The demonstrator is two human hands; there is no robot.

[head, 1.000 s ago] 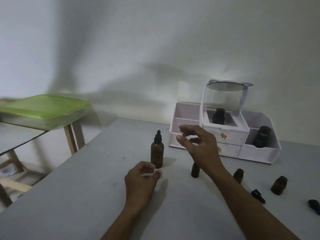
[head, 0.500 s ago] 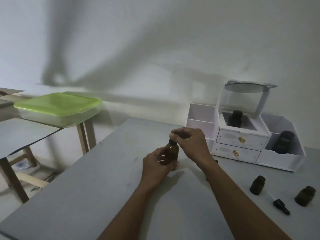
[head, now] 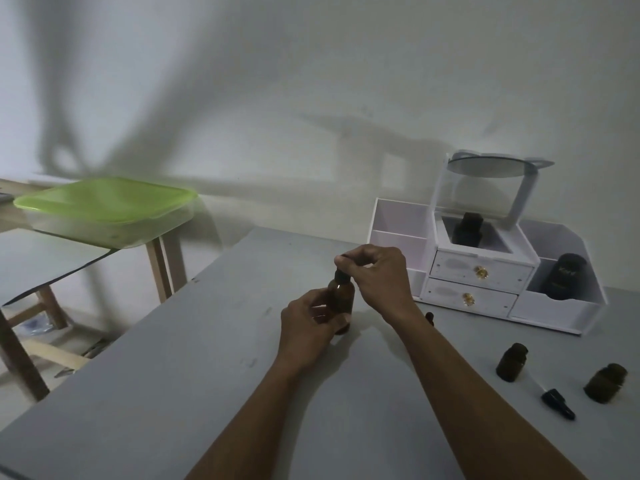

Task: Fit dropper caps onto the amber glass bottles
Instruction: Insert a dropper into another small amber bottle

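grey surface [head: 173, 393], dim room, bottle work mid-surface
our left hand [head: 304, 332] grips the upright amber bottle [head: 341, 303] standing on the surface; our right hand [head: 377, 278] pinches the dropper cap [head: 341, 273] on its neck.

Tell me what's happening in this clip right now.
A person steadies an amber bottle on the grey table with the left hand, while the right hand pinches the dropper cap on its neck. Two uncapped bottles and a loose dropper wait at right.
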